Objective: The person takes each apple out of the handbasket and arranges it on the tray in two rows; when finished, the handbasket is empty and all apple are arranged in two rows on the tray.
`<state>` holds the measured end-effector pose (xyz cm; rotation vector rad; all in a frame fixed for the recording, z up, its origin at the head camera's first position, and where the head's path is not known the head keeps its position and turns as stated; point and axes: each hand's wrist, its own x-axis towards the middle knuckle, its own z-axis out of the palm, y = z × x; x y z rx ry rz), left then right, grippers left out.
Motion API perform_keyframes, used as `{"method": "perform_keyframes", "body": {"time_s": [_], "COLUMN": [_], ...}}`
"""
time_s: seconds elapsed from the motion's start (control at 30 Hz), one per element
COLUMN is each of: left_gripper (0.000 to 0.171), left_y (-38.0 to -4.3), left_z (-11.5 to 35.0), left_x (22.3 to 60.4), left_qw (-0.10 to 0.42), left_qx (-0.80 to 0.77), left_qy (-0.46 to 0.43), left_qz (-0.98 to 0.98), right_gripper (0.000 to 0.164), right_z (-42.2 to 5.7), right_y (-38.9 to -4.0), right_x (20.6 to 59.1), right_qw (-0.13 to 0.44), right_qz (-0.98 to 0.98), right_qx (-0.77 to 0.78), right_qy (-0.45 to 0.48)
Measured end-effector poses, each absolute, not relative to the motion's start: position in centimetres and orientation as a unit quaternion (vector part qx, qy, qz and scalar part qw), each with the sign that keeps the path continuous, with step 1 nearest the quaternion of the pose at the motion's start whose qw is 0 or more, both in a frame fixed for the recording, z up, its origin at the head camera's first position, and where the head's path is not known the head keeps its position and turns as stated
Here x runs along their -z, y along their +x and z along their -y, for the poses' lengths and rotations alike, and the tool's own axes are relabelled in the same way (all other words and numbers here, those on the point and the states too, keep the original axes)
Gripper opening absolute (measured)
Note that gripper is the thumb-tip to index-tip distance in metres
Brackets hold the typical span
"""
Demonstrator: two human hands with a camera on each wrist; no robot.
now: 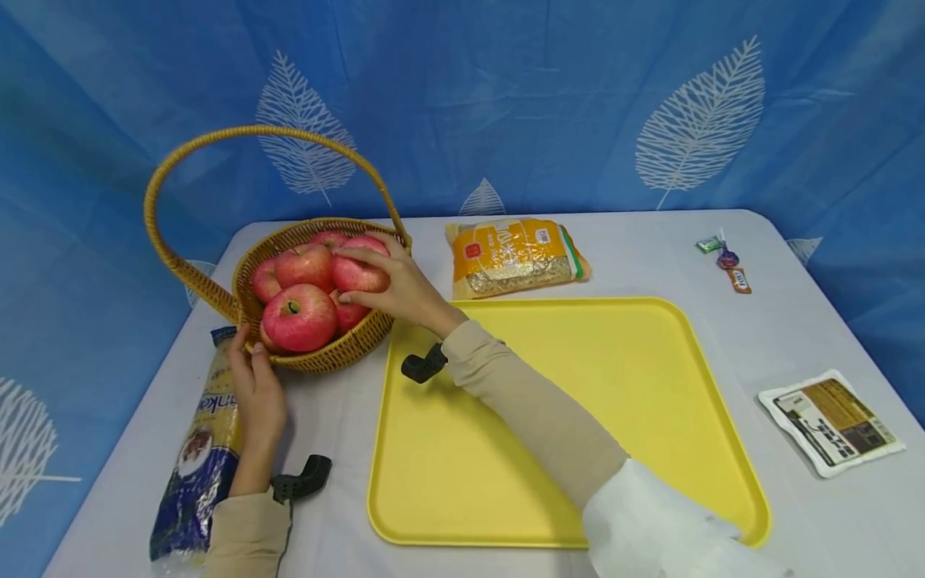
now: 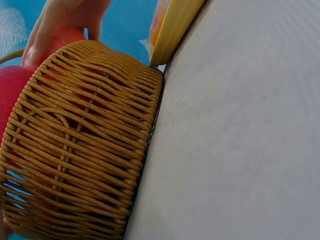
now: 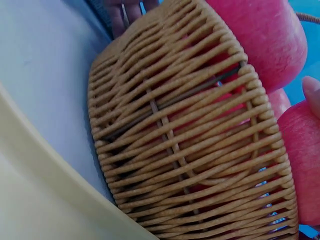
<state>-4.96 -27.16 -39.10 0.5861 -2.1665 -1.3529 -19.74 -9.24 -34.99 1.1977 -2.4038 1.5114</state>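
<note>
A woven wicker basket (image 1: 347,349) with a tall arched handle stands at the left, filled with several red apples (image 1: 299,319). My right hand (image 1: 408,293) reaches over the basket's right rim and grips an apple (image 1: 357,274) between thumb and fingers; that apple is still among the others. With extended fingers, my left hand (image 1: 258,401) touches the basket's front left side near the handle's base. Left of that forearm lies a long blue and gold packet (image 1: 195,457). In the right wrist view the left fingers (image 3: 118,20) show beside the wicker.
A yellow tray (image 1: 506,449) lies under the right forearm, close to the basket. Behind it is an orange bag of grain (image 1: 516,255). Small candies (image 1: 727,258) lie at the back right, and a white and brown packet (image 1: 831,421) at the right.
</note>
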Motion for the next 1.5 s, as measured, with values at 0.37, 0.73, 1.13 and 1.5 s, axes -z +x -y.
{"method": "perform_keyframes", "body": {"time_s": [0.37,0.73,1.13,1.5], "left_gripper": [0.044,0.043,0.044,0.044], "left_y": [-5.0,-4.8,-4.9,-4.9], "left_z": [27.3,27.2,27.3,27.3], "left_x": [39.3,39.0,39.0,39.0], "left_qw": [0.263,0.255,0.259,0.257], "left_qx": [0.5,0.498,0.496,0.498], "left_qy": [0.211,0.214,0.209,0.209], "left_qz": [0.798,0.801,0.802,0.801], "right_gripper": [0.055,0.053,0.067,0.071], "right_z": [7.7,5.2,3.5,2.0], "right_y": [-17.5,-15.4,-15.9,-16.8], "right_x": [33.7,31.9,34.8,38.9], "right_qw": [-0.051,-0.058,-0.071,-0.111], "right_qz": [0.699,0.707,0.726,0.756], "right_qx": [-0.647,-0.624,-0.59,-0.546], "right_qy": [0.301,0.328,0.347,0.344]}}
